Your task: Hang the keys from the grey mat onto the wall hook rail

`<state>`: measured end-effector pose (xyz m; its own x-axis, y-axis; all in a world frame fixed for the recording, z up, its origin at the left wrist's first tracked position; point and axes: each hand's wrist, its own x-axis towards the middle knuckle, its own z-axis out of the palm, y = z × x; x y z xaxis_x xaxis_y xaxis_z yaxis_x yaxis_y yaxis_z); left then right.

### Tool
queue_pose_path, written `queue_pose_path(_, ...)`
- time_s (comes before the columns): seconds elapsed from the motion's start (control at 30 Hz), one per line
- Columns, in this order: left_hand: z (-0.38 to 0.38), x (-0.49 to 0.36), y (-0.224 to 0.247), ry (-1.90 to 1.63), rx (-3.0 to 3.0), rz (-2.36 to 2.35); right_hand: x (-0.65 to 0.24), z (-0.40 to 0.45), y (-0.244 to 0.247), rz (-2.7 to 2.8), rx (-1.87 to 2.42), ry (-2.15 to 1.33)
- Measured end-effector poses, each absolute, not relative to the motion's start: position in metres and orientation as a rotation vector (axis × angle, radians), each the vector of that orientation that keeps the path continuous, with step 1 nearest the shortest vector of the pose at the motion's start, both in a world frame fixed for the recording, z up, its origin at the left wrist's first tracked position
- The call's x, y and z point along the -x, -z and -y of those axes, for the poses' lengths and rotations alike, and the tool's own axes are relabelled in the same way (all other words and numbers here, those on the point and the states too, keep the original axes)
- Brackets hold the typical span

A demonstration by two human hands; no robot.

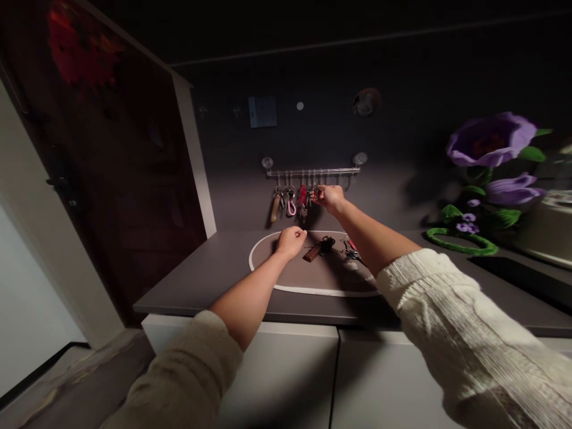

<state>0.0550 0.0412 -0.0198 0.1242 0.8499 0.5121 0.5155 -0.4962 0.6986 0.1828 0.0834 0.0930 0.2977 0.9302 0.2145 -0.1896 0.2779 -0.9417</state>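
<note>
My right hand [331, 197] is raised to a clear hook rail [313, 172] on the dark wall, its fingers pinched on a small set of keys [315, 195] below the hooks. Other keys hang to the left: a set with a tan fob [275, 208], one with a pink loop [292, 205] and one with a red strap [303, 195]. Lower down, my left hand [292, 242] is closed above an oval brown mat [286, 280]; its fingers hide whatever may be in them. On the mat lie keys with a brown fob [313, 252] and another bunch [352, 251], partly behind my right forearm.
Purple fabric flowers [491, 143] and a green ring [461, 241] stand on the counter [196, 277] at right, near a pale lampshade-like object [547, 229]. White cabinet fronts [286, 369] are below. A dark door [120, 161] stands at left.
</note>
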Motion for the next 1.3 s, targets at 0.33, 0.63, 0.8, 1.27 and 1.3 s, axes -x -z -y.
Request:
queue_pose_path(0.33,-0.044,-0.056,0.022,-1.313,-2.062,-1.335,-0.186,-0.091,-0.084,0.978,0.999,-0.905)
queue_pose_path(0.63,-0.043,-0.055,0.023,-1.310,-2.085,-1.276,-0.187,-0.091,-0.079,1.017,0.989,-0.902)
queue_pose_path(0.8,-0.038,-0.055,0.021,-1.296,-2.099,-1.254,-0.192,-0.082,-0.080,1.083,1.007,-0.987)
queue_pose_path(1.27,-0.025,-0.057,0.016,-1.239,-2.084,-1.178,-0.207,-0.067,-0.075,1.152,1.064,-1.081)
queue_pose_path(1.3,-0.024,-0.057,0.016,-1.232,-2.090,-1.175,-0.208,-0.066,-0.075,1.164,1.068,-1.084)
